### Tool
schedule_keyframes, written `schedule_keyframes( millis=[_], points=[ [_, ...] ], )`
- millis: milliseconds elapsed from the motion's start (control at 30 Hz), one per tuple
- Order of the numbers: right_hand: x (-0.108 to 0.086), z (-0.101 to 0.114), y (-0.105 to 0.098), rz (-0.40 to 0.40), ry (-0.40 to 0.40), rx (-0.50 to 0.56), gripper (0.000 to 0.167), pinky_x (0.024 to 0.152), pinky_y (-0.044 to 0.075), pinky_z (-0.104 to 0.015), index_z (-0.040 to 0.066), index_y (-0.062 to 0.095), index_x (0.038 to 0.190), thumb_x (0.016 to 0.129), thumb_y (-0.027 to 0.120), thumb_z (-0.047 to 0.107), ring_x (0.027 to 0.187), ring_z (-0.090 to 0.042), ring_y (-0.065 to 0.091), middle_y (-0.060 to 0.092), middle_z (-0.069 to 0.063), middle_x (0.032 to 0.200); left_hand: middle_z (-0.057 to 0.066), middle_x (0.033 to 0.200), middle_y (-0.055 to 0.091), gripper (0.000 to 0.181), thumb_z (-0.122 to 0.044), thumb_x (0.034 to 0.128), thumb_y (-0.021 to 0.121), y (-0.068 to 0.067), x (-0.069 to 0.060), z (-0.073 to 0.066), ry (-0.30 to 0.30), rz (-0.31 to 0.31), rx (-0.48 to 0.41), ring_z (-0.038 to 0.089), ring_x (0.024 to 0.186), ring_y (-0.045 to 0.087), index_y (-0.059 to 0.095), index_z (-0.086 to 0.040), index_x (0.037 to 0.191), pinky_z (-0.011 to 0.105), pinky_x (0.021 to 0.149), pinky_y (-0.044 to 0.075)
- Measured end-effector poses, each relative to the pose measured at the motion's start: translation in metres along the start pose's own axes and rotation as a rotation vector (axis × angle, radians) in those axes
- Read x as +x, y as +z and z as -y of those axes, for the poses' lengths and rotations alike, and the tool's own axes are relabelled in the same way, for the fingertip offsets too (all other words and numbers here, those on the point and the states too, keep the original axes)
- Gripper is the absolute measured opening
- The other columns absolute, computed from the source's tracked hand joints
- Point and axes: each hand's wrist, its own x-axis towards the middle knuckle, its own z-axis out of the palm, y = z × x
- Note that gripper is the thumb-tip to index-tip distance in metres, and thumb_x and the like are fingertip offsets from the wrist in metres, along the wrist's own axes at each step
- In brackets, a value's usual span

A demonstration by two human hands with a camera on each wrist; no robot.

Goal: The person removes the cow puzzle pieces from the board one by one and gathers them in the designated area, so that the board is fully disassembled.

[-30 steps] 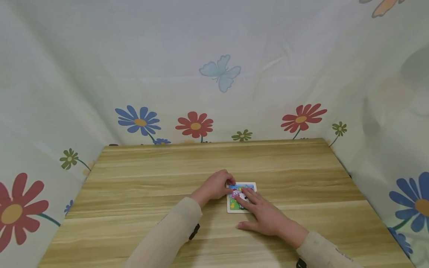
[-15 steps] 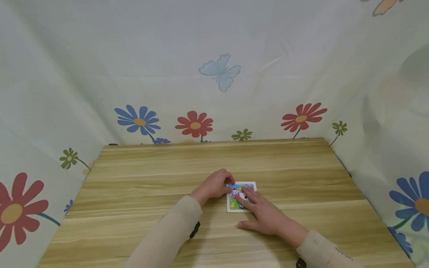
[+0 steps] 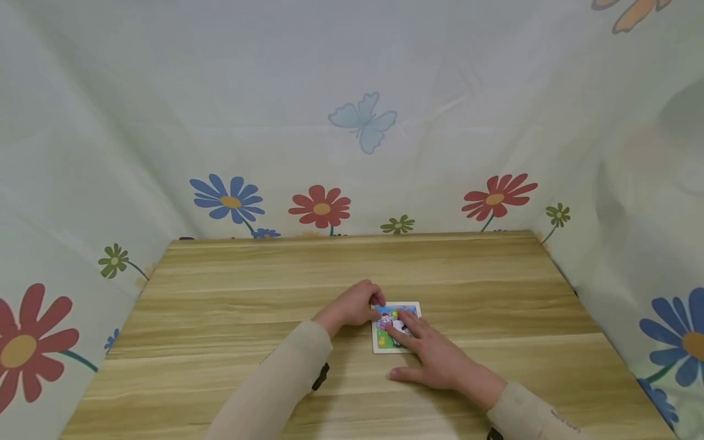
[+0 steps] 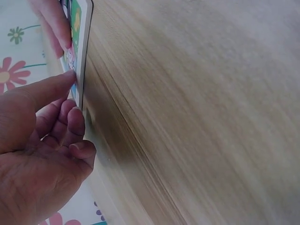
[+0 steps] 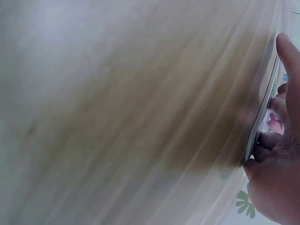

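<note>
1. The picture board [image 3: 383, 341] lies flat on the wooden surface [image 3: 247, 275], a little nearer the person than the surface's middle.
2. A white border [image 3: 396, 351] frames its printed scene, blue toward the far edge of the board and green toward the near edge, with a white-and-black figure partly covered by fingers.
3. At the board's far left corner, the left hand [image 3: 357, 304] pinches it: the left thumb [image 4: 63, 83] rests on the printed face while the other fingers curl beside the edge.
4. On the board's right half, the right hand [image 3: 440, 357] lies spread, its fingers extended over the scene and its fingertips touching the face.
5. The right thumb [image 3: 406, 373] points away from those fingers and sits just off the board, on its near side.
6. Both wrist views show the board nearly edge-on and rather blurred, so what exactly lies beneath the fingertips is hard to make out.
7. Nearer the person than the board are two beige sleeves, the left sleeve [image 3: 275, 385] with a black buckle [image 3: 320, 377] at its side and the right sleeve [image 3: 530, 412] opposite.
8. Well beyond the board, behind the surface, hangs a pale cloth [image 3: 264, 79] printed with a light blue butterfly [image 3: 373, 135]; a blue flower [image 3: 231, 201] and a red flower [image 3: 321, 208] are printed lower down, to the left of the board.
</note>
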Motion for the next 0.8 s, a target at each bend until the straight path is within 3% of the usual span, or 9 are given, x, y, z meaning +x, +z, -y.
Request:
schedule_keyframes(
  millis=[367,600,800],
  points=[
    [-0.0020,0.0012,0.0009,-0.011,0.001,0.006,0.086,0.115,0.035,-0.068,0.018,0.043,0.163,0.095,0.069,0.064,0.153,-0.051,0.030,0.025,-0.025,0.171,0.003,0.107,0.057,0.011,-0.008,0.0978,0.076,-0.0001,-0.0021,-0.0026,-0.005,0.028,-0.030,0.019,0.100,0.054,0.069,-0.010,0.106,0.039,0.099,0.049],
    [-0.0004,-0.0001,0.0025,0.002,0.014,0.002,0.087,0.118,0.032,-0.065,0.022,0.041,0.164,0.095,0.068,0.067,0.156,-0.045,0.025,0.022,-0.021,0.173,0.004,0.105,0.061,0.014,-0.009,0.0963,0.079,-0.0012,-0.0044,-0.0003,0.012,-0.028,0.000,0.018,0.096,0.056,0.069,-0.008,0.107,0.038,0.095,0.050],
    [-0.0010,-0.0004,0.0020,0.006,0.012,-0.004,0.088,0.118,0.031,-0.066,0.020,0.042,0.164,0.094,0.068,0.067,0.157,-0.045,0.025,0.023,-0.022,0.172,0.003,0.102,0.060,0.017,-0.014,0.0961,0.080,0.0012,-0.0062,0.0014,0.017,-0.032,0.034,0.017,0.094,0.055,0.070,-0.008,0.109,0.035,0.093,0.050]
  ],
)
